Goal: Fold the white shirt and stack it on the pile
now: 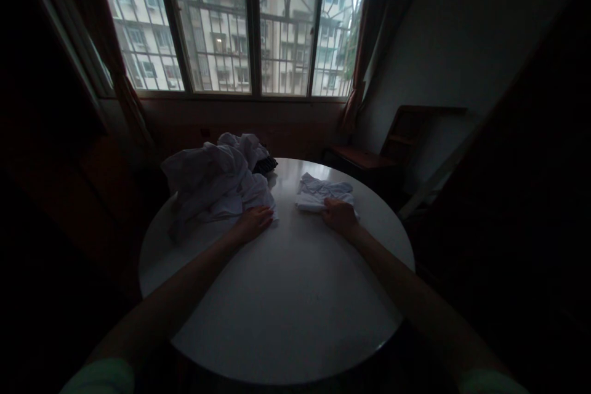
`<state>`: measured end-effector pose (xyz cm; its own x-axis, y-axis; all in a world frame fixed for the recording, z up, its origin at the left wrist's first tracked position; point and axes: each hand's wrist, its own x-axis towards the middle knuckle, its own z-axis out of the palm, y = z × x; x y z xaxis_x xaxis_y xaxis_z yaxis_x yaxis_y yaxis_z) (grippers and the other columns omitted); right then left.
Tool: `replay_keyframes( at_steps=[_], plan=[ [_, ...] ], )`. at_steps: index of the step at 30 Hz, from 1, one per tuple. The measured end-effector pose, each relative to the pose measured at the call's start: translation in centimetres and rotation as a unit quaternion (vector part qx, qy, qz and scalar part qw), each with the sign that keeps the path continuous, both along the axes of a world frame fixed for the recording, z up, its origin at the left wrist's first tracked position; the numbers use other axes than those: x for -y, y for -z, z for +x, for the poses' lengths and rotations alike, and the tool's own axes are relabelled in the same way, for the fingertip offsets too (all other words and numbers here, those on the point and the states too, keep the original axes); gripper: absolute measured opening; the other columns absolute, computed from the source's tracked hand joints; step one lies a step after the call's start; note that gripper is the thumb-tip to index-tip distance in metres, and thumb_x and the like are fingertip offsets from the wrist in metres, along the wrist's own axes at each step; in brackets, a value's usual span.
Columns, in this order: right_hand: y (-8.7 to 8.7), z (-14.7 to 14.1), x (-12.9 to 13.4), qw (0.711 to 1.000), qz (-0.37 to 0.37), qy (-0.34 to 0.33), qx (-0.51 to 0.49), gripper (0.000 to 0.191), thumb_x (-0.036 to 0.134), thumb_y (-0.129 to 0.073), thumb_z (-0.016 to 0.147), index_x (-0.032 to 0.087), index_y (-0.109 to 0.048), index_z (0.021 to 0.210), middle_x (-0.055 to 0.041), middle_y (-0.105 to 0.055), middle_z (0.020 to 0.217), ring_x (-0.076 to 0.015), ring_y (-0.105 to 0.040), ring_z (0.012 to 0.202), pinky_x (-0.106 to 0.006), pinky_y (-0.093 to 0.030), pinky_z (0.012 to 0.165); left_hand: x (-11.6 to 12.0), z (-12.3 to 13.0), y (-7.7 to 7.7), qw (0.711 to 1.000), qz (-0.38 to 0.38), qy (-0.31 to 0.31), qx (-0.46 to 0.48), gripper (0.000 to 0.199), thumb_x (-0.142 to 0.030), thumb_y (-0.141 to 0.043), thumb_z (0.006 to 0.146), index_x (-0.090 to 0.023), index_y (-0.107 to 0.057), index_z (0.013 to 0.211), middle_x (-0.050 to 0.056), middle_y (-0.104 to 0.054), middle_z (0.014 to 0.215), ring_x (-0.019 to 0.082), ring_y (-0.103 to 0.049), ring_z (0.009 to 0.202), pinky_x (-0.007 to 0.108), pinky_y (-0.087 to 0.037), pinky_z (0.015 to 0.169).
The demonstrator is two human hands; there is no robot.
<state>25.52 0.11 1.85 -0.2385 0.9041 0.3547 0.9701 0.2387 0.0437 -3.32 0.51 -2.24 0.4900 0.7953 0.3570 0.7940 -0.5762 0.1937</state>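
On the left of the round white table [286, 320] lies a loose, crumpled heap of white clothes [207, 178]. My left hand [253, 223] rests at the near right edge of that heap, its fingers stretched out and flat against the cloth and tabletop. To the right is a smaller white garment [318, 188], folded into a compact, wrinkled bundle. My right hand [340, 215] has its fingers closed on the near edge of this bundle, which stays on the table. The dim light hides the garments' exact kinds.
A dark striped item [265, 164] pokes out behind the heap. Beyond the table's right side stands a wooden chair [369, 157] by the wall. A barred window [212, 31] with tied curtains [124, 89] fills the far side. Both sides of the room are very dark.
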Motion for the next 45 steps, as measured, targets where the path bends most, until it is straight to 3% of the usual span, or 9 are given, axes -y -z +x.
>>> replay_keyframes(
  at_steps=[7,13,17,21,24,27,31,36,45],
  plan=[
    [-1.4,-1.3,1.8,0.98,-0.097,-0.142,-0.103,0.011,0.018,-0.044,0.068,0.017,-0.054,0.063,-0.0044,-0.058,0.062,-0.015,-0.051,0.062,-0.025,-0.034,0.061,0.3,0.0,-0.1,1.0,0.005,-0.015,0.008,0.034,-0.03,-0.031,0.089,-0.021,-0.058,0.108,0.006,-0.058,0.118,0.017,-0.054,0.107,0.03,-0.042,0.093],
    [-2.1,-1.1,2.1,0.818,-0.398,-0.253,-0.329,0.015,0.029,-0.046,0.07,0.016,-0.052,0.065,0.003,-0.049,0.057,-0.0084,-0.043,0.052,-0.019,-0.031,0.049,0.2,0.0,0.0,1.0,0.004,-0.028,0.013,0.032,-0.024,-0.033,0.087,-0.02,-0.057,0.109,0.007,-0.058,0.118,0.017,-0.054,0.108,0.029,-0.041,0.094],
    [-2.0,-1.4,2.0,0.759,-0.457,-0.262,-0.384,0.029,0.045,-0.05,0.072,0.016,-0.053,0.073,0.0006,-0.054,0.062,-0.0097,-0.05,0.054,-0.021,-0.037,0.05,0.4,0.2,-0.4,0.999,0.0,-0.034,0.01,0.034,-0.025,-0.031,0.088,-0.017,-0.056,0.11,0.008,-0.059,0.116,0.018,-0.054,0.107,0.03,-0.041,0.093],
    [-0.9,-2.2,1.4,0.833,-0.259,-0.19,-0.45,0.039,0.054,-0.039,0.079,0.017,-0.052,0.076,0.0018,-0.052,0.054,-0.0095,-0.047,0.046,-0.021,-0.036,0.046,0.6,0.3,-0.5,1.0,0.009,-0.023,0.017,0.033,-0.027,-0.033,0.088,-0.018,-0.058,0.107,0.008,-0.06,0.115,0.019,-0.055,0.105,0.031,-0.042,0.092],
    [-0.6,-3.0,1.1,0.926,-0.171,-0.121,-0.315,0.041,0.053,-0.041,0.08,0.016,-0.055,0.072,-0.0014,-0.056,0.056,-0.0108,-0.05,0.049,-0.022,-0.035,0.049,0.5,0.3,-0.4,0.999,0.02,-0.019,0.023,0.031,-0.029,-0.035,0.088,-0.018,-0.059,0.104,0.008,-0.06,0.113,0.019,-0.056,0.104,0.032,-0.043,0.09],
    [-1.1,-4.4,1.0,0.973,-0.162,-0.067,-0.149,0.045,0.055,-0.047,0.077,0.013,-0.062,0.075,-0.0093,-0.064,0.07,-0.017,-0.057,0.062,-0.024,-0.036,0.053,0.5,0.3,-0.3,0.999,0.021,-0.019,0.027,0.03,-0.028,-0.036,0.088,-0.019,-0.059,0.104,0.008,-0.06,0.114,0.019,-0.056,0.103,0.033,-0.044,0.089],
    [-2.1,-6.0,0.8,0.978,-0.202,-0.046,-0.027,0.045,0.049,-0.049,0.076,0.009,-0.067,0.084,-0.0166,-0.067,0.086,-0.0235,-0.061,0.073,-0.026,-0.037,0.055,0.6,0.2,-0.4,0.999,0.027,-0.017,0.015,0.03,-0.028,-0.036,0.088,-0.019,-0.058,0.105,0.008,-0.06,0.113,0.02,-0.056,0.103,0.032,-0.044,0.089],
    [-2.0,-6.2,1.3,0.984,-0.171,-0.039,-0.008,0.033,0.034,-0.047,0.078,0.009,-0.067,0.085,-0.0161,-0.067,0.086,-0.0217,-0.062,0.074,-0.025,-0.035,0.056,0.6,0.1,-0.4,0.999,0.031,-0.015,0.006,0.031,-0.029,-0.036,0.088,-0.017,-0.058,0.105,0.01,-0.059,0.114,0.02,-0.056,0.104,0.033,-0.044,0.089],
    [-1.4,-5.9,2.4,0.973,0.011,-0.01,-0.23,0.019,0.023,-0.041,0.08,0.017,-0.055,0.069,-0.0025,-0.056,0.059,-0.013,-0.049,0.055,-0.024,-0.027,0.052,0.2,-0.1,0.1,0.999,0.034,0.008,0.032,0.036,-0.023,-0.043,0.083,-0.016,-0.054,0.117,0.013,-0.049,0.128,0.022,-0.05,0.114,0.035,-0.042,0.095]
  ],
)
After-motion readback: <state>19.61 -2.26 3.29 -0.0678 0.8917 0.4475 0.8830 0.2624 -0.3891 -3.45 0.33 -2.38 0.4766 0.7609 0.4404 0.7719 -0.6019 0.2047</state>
